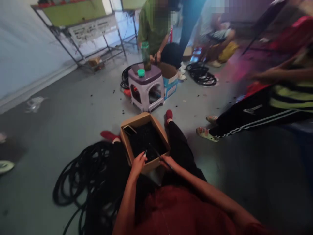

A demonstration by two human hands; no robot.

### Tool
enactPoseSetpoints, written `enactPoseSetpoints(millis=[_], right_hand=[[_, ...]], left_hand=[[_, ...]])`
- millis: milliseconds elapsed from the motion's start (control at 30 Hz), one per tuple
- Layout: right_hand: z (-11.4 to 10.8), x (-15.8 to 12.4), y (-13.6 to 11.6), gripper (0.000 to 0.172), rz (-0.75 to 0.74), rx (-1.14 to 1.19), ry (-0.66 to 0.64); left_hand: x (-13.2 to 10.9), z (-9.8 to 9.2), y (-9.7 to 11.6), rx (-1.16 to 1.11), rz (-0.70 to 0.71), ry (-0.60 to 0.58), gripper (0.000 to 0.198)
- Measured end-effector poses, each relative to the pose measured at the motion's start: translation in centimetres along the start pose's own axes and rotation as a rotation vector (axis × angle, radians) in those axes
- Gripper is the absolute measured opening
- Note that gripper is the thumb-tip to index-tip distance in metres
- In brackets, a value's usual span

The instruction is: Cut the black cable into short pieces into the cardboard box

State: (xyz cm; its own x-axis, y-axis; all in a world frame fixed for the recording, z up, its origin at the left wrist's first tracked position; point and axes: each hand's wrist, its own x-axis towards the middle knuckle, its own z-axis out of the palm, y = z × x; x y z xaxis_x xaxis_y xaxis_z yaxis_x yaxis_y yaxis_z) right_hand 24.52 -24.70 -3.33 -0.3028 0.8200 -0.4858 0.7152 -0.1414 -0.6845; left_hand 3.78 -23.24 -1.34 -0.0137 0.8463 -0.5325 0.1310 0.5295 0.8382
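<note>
My left hand (138,164) is closed around a small dark object with a pale metallic tip (145,153), over a cardboard box (126,140). My right hand (168,162) grips a thin dark rod or cable length (156,152) that slants across the box's near corner. The box rests between my legs, and its interior holds a heap of small black pieces (146,142). A flat dark item (129,130) leans inside its far-left corner. A large coil of black cable (90,176) lies on the floor beside my left leg.
Ahead stands a lilac plastic stool (146,93) with a green bottle (146,56) on it, beside a blue-and-white carton (170,85). Black cable coils and scattered black bits lie on the grey floor. Several people stand or sit nearby, with a metal rack by the wall.
</note>
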Motion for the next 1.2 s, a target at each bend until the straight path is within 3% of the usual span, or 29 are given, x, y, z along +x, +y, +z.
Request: enactPoseSetpoints(millis=[233,467,733,1200], right_hand=[[1.1,-0.4,1.8,0.027,-0.011,0.194,-0.066],[1.0,-0.6,1.6,0.035,-0.035,0.247,-0.093],[0.5,-1.3,-0.4,0.046,-0.121,0.126,-0.103],[-0.2,-1.9,-1.2,0.054,-0.171,0.022,-0.134]], left_hand=[[-0.4,-0.5,-0.8,-0.188,0.018,-0.014,0.057],[-0.4,-0.6,-0.9,-0.275,-0.015,0.006,0.052],[-0.7,-0.6,-1.3,-0.242,0.019,0.019,0.045],[-1.3,-0.4,-0.7,-0.063,0.034,-0.045,0.048]])
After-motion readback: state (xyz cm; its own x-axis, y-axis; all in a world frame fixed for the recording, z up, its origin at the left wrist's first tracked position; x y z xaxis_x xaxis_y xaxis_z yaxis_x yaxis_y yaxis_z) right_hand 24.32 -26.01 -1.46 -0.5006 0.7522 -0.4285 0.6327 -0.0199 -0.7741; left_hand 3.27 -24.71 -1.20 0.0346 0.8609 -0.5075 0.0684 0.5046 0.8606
